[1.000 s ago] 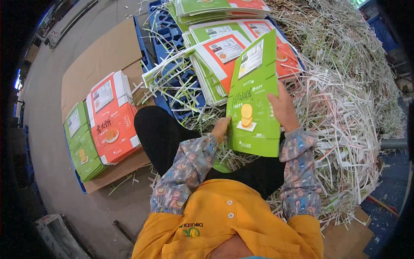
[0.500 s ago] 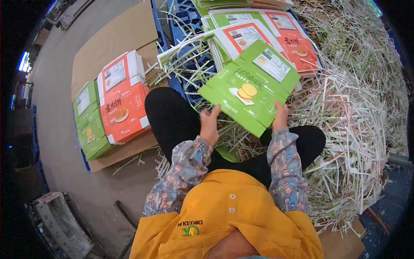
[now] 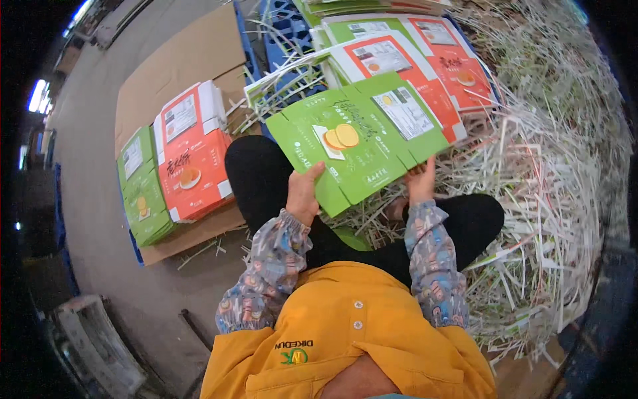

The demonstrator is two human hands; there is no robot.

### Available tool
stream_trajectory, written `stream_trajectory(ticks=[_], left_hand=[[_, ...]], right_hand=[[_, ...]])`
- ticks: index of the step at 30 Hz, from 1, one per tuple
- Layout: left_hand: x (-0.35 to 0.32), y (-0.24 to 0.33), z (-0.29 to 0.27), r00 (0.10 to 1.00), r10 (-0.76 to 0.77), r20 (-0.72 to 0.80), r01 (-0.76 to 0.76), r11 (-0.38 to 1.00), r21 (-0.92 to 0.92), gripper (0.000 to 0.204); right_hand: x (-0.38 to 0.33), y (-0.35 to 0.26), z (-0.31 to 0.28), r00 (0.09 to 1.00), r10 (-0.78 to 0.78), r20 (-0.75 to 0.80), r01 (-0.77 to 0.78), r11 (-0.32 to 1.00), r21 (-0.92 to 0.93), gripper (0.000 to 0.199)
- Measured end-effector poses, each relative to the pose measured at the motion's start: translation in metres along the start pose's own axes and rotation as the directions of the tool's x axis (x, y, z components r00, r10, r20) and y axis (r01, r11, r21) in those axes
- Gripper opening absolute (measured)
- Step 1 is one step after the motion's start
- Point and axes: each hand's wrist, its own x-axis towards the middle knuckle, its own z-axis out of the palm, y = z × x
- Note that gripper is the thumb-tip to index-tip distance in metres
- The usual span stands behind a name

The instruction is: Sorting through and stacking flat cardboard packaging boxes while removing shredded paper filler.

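Observation:
A flat green printed carton blank [image 3: 299, 133] with a picture of round yellow cakes and a white label is held tilted above my lap. My left hand [image 3: 304, 194] pinches its near left edge, thumb on the printed face and the other fingers hidden beneath. Along the near right edge, my right hand [image 3: 421, 183] grips the sheet, its fingers partly under it. Just beyond lies a pile of similar blanks, with a red-and-white one [image 3: 380, 57] showing behind the green sheet and another red blank [image 3: 458, 78] to its right.
To the left, a green stack [image 3: 142, 189] and a red stack [image 3: 194, 156] of blanks lie on brown cardboard [image 3: 183, 56]. Shredded paper strips [image 3: 531, 226] heap up on the right. A blue plastic pallet [image 3: 286, 26] shows ahead. My black-clad knees [image 3: 259, 176] flank the lap.
The green blank has shifted left and turned toward level. My left hand, formerly at its near corner with fingers apart, now clasps the edge; my right hand has moved slightly left.

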Motion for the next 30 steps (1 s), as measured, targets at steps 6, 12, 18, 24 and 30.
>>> stream_trajectory(ticks=[6, 12, 18, 24, 30], left_hand=[[-0.028, 0.058, -0.024, 0.991, 0.117, 0.071, -0.129, 0.97, 0.204, 0.028], [-0.105, 0.121, -0.062, 0.962, 0.274, -0.005, -0.274, 0.961, 0.036, 0.038], [-0.17, 0.111, -0.145, 0.9, 0.43, -0.067, -0.434, 0.899, -0.064, 0.053], [-0.209, 0.177, -0.187, 0.577, 0.737, -0.352, -0.806, 0.582, -0.104, 0.046], [-0.193, 0.273, -0.259, 0.219, 0.858, -0.465, -0.963, 0.266, 0.037, 0.044]], right_hand=[[-0.028, -0.024, 0.06, 0.989, -0.125, 0.075, 0.137, 0.973, -0.185, 0.035], [-0.077, -0.023, 0.171, 0.904, -0.071, 0.421, 0.173, 0.962, -0.21, 0.031], [-0.141, 0.034, 0.275, 0.658, 0.033, 0.752, 0.223, 0.946, -0.237, 0.032], [-0.253, 0.079, 0.41, 0.084, 0.066, 0.994, 0.588, 0.802, -0.103, 0.024], [-0.274, 0.096, 0.421, 0.123, 0.304, 0.945, 0.537, 0.78, -0.321, 0.027]])
